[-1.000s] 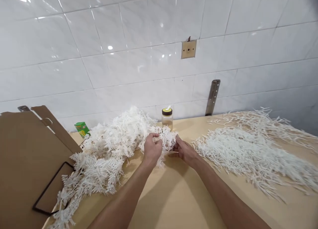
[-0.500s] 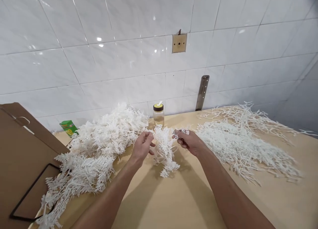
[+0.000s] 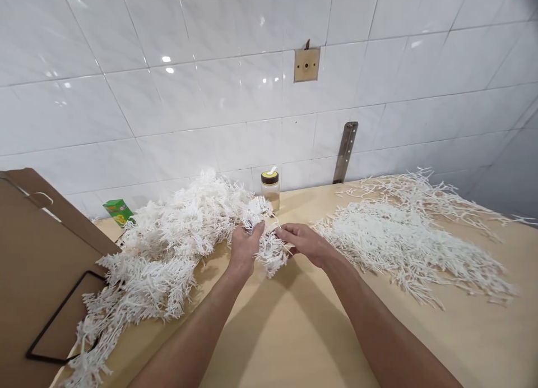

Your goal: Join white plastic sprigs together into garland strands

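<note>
Over the middle of the table, a white branching artificial sprig hangs between my two hands. My left hand is closed around its left side, thumb on top. My right hand pinches the sprig from the right; some of its fingertips are hidden. To the left lies a tall, tangled heap of similar white sprigs, close to my left hand. A flatter spread of white stems lies to the right, beyond my right wrist. Just behind the held sprig stands a clear jar with a dark-rimmed yellow lid.
At the left edge stands a brown cardboard box, with a black wire frame against it. A green carton sits behind the heap. The tiled wall bounds the table at the back, with a metal bracket on it.
My hands have come closer together, the right moving left and slightly down. The sprig, spread and dangling before, is now gathered more compactly between them. The view has shifted slightly.
</note>
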The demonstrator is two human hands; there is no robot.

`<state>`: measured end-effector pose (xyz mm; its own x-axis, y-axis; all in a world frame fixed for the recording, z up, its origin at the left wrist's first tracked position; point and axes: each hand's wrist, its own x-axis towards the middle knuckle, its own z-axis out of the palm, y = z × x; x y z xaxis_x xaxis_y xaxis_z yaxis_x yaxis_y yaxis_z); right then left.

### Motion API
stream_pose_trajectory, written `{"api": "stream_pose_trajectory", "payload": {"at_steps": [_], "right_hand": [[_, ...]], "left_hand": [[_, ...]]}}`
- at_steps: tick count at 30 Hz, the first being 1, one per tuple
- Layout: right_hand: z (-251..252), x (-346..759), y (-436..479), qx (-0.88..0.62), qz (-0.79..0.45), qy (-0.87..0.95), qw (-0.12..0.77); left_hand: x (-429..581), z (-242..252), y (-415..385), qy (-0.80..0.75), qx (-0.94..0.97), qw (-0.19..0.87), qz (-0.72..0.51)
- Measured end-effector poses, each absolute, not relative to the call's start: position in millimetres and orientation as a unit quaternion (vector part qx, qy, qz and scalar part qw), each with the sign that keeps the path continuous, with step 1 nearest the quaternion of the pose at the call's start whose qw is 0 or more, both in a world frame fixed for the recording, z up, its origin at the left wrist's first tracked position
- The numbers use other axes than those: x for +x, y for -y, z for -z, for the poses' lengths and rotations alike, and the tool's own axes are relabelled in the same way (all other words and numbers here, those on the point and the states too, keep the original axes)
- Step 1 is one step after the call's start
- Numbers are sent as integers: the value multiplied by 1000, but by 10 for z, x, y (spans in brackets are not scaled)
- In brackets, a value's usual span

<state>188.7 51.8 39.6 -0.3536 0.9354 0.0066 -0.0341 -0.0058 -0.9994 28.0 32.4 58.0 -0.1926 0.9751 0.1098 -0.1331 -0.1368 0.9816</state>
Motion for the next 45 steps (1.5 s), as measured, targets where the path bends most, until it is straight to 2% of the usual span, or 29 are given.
{"api": "stream_pose_trajectory", "payload": {"at_steps": [4,6,10,13,18,21,23,26,29,36,40,45], "right_hand": [[-383,1813,-494,-408,-549,598,418],[-371,1806,-501,-438,-479,628,429],[-334,1815,-542,-501,-279,689,443],[-317,1784,-555,-514,-235,681,466],[-335,1623,-475,-484,-308,640,511],[-351,1567,-426,-430,-414,629,498],[-356,1584,-430,-438,-439,609,495],[-347,1644,-479,-505,-370,594,505],[-328,1667,-523,-527,-299,575,550],[-401,1667,-512,-505,-355,457,640],[-475,1803,-549,-465,-368,405,696],[-578,2004,-556,-428,-430,390,693]], "left_hand": [[181,-570,-347,-521,452,398,-605],[60,-539,-356,-559,464,374,-577],[-189,-503,-272,-569,505,426,-490],[-203,-484,-112,-590,510,389,-490],[89,-425,74,-493,547,446,-509],[156,-396,39,-523,578,374,-502],[86,-392,-5,-544,624,325,-458],[-101,-414,-46,-600,702,188,-333],[-228,-466,-45,-622,744,112,-216],[-254,-560,84,-629,770,29,-104],[-447,-521,115,-650,754,7,-101],[-779,-443,12,-695,714,-44,-70]]}}
